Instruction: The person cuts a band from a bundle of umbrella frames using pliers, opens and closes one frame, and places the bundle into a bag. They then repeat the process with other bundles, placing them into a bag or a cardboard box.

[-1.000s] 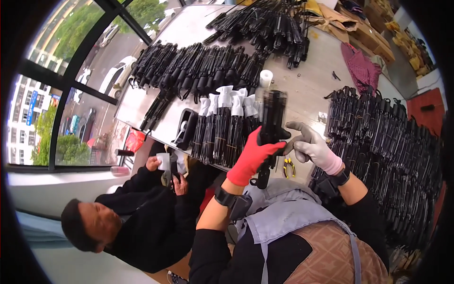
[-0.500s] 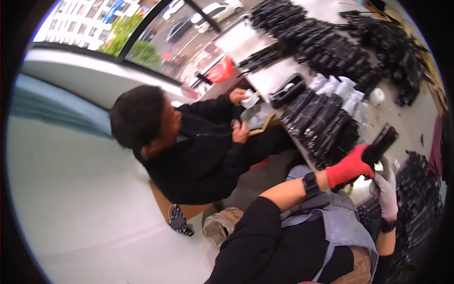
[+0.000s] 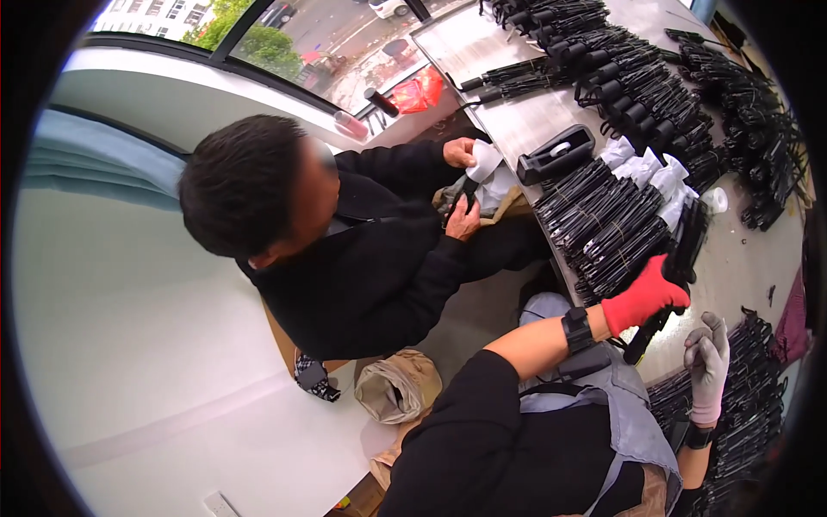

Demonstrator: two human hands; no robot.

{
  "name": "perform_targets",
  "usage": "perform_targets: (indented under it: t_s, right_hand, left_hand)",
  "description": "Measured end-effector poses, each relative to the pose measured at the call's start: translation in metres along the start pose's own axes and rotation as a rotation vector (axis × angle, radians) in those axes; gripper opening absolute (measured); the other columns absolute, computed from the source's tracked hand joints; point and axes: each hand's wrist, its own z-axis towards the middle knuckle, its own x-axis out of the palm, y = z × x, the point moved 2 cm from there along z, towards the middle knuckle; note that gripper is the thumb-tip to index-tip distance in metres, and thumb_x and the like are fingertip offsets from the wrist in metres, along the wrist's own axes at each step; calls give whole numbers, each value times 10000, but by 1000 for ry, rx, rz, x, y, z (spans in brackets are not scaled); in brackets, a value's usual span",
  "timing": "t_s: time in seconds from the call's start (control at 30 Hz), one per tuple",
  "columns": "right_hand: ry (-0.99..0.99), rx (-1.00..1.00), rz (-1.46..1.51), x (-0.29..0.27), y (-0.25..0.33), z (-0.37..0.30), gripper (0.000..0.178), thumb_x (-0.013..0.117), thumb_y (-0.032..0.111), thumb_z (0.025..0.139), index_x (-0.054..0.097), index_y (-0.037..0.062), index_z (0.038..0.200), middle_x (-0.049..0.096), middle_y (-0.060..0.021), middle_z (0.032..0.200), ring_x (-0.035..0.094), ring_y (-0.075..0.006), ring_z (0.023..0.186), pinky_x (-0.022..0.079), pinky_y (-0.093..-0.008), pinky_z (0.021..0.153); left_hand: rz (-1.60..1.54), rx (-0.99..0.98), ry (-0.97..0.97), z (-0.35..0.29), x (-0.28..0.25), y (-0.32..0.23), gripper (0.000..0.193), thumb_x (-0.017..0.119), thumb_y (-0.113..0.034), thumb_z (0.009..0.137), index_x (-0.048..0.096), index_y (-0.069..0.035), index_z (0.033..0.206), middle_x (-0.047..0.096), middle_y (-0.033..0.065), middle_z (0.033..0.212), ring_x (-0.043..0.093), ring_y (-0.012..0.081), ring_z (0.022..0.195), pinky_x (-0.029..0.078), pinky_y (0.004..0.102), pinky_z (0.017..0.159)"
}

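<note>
My left hand (image 3: pixel 644 297), in a red glove, is closed around a black folding umbrella frame (image 3: pixel 687 241), which stands tilted, its upper end beside white-wrapped bundles. A black end of it shows below the fist. To the right, my right hand (image 3: pixel 708 362), in a pale grey-white glove, is raised with loosely bent fingers apart and nothing visible in them. Just left of my red glove lie banded bundles of black umbrella frames (image 3: pixel 594 220) on the table (image 3: pixel 732 246). More black frames (image 3: pixel 745 405) are heaped beside and beyond my right hand.
A co-worker in black (image 3: pixel 345 258) sits at the left, handling white material (image 3: pixel 487 164). Large piles of black frames (image 3: pixel 620 77) cover the far table. A black tape dispenser (image 3: pixel 557 153) and a white roll (image 3: pixel 715 200) lie there. A beige sack (image 3: pixel 398 385) stands on the floor.
The gloved hands have drawn apart: my right hand has let go and moved lower. My left hand has brought the frame nearer the bundles and more upright. The view has shifted slightly.
</note>
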Motion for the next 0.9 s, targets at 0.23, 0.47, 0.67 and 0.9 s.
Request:
perform_targets:
  t_s: [0.23,0.47,0.67,0.9]
  right_hand:
    - [0,25,-107,34,25,12,618,468,93,848,304,0,1437,581,-76,798,484,-79,510,371,-194,461]
    - [-44,144,-23,35,32,22,655,451,84,818,290,0,1447,600,-91,771,530,-113,511,414,-210,466]
    - [-54,164,90,27,28,23,656,470,111,815,296,-26,1432,602,-95,705,544,-123,512,424,-219,466]
    - [132,193,-20,32,48,25,660,534,192,836,319,-33,1418,593,-102,679,549,-125,538,433,-224,498]
  left_hand:
    - [135,-101,289,0,8,-18,255,731,2,681,586,-10,890,607,39,742,576,111,610,478,269,565]
    - [467,196,232,9,3,-1,317,770,-49,641,581,-14,893,615,41,773,589,106,684,483,271,592]
    - [377,-3,162,10,-1,-3,319,775,-64,659,615,-4,929,626,27,817,580,98,742,483,252,652]
    - [255,-118,335,23,4,-11,265,760,-45,684,645,-1,919,632,29,804,590,113,713,482,268,621]
